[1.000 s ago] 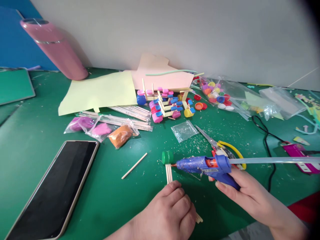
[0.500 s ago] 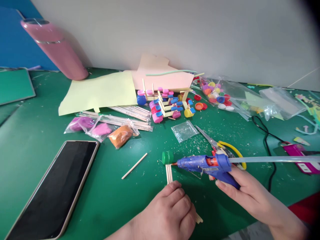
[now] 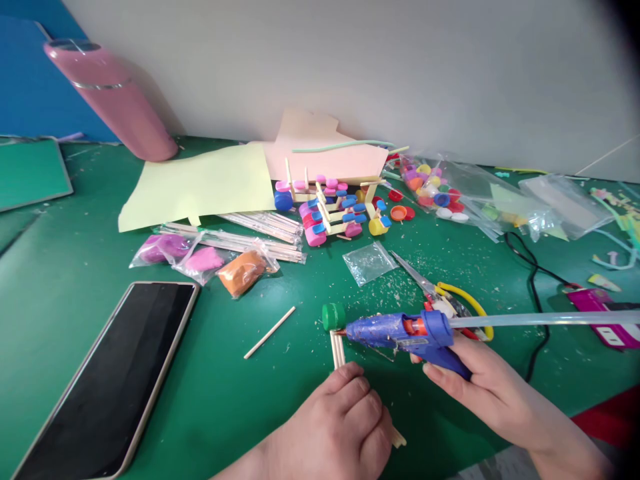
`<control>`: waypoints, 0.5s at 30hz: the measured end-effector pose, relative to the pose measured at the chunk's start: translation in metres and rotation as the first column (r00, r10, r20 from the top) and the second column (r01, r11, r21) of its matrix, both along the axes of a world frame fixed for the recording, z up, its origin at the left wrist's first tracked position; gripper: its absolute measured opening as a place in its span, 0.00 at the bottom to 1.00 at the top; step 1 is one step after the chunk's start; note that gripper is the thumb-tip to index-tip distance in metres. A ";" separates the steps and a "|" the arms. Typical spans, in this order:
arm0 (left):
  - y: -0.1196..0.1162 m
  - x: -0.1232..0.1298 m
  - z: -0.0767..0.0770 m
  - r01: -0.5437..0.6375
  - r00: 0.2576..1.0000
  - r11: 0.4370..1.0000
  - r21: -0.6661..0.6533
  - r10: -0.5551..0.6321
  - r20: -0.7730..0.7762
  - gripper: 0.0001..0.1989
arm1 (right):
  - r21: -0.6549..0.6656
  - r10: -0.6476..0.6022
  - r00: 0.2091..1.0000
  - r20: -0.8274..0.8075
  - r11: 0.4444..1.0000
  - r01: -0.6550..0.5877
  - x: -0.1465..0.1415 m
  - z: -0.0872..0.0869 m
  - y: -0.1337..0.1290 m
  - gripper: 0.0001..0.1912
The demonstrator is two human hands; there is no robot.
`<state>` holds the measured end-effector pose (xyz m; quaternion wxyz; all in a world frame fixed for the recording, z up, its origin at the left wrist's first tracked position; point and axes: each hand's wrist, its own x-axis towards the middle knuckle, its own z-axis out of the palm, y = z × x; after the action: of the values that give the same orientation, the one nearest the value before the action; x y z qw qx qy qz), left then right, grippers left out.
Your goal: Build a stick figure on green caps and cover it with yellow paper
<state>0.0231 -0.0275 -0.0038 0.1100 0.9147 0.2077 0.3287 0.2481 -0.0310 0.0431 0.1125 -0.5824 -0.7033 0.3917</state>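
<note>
My left hand [image 3: 345, 423] is closed around several wooden sticks [image 3: 338, 351], whose upper ends stick out beside a green bottle cap [image 3: 333, 317]. In my right hand [image 3: 480, 380] is a blue glue gun [image 3: 400, 331], pointing left, with a long clear glue stick [image 3: 530, 320] coming out of its back. The gun's nozzle is at the top ends of the sticks, just below the cap. Whether it touches them is hard to tell. A single stick [image 3: 270, 332] lies to the left.
A phone [image 3: 110, 377] lies at the left, near bagged clay [image 3: 243, 270]. Scissors [image 3: 417, 273] lie behind the glue gun. Farther back are cap-and-stick models [image 3: 333, 213], coloured paper [image 3: 200, 187] and a pink bottle [image 3: 117, 103]. A black cable [image 3: 533, 287] runs at the right.
My right hand and the glue gun have shifted slightly left, so the nozzle is farther across the stick ends. The green cap sits marginally further left. My left hand looks nearly unchanged.
</note>
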 end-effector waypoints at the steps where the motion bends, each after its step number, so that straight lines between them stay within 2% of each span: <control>1: 0.000 0.000 0.000 -0.004 1.000 1.000 0.002 0.004 0.001 0.10 | 0.001 0.001 1.000 -0.001 1.000 -0.001 0.000 0.000 0.000 0.19; 15: -0.001 -0.001 0.000 0.006 1.000 1.000 0.003 -0.005 -0.020 0.11 | 0.021 0.017 1.000 -0.012 1.000 -0.016 -0.002 0.002 0.003 0.19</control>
<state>0.0218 -0.0285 -0.0042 0.1075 0.9187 0.2058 0.3195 0.2464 -0.0275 0.0454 0.1197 -0.5730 -0.7114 0.3889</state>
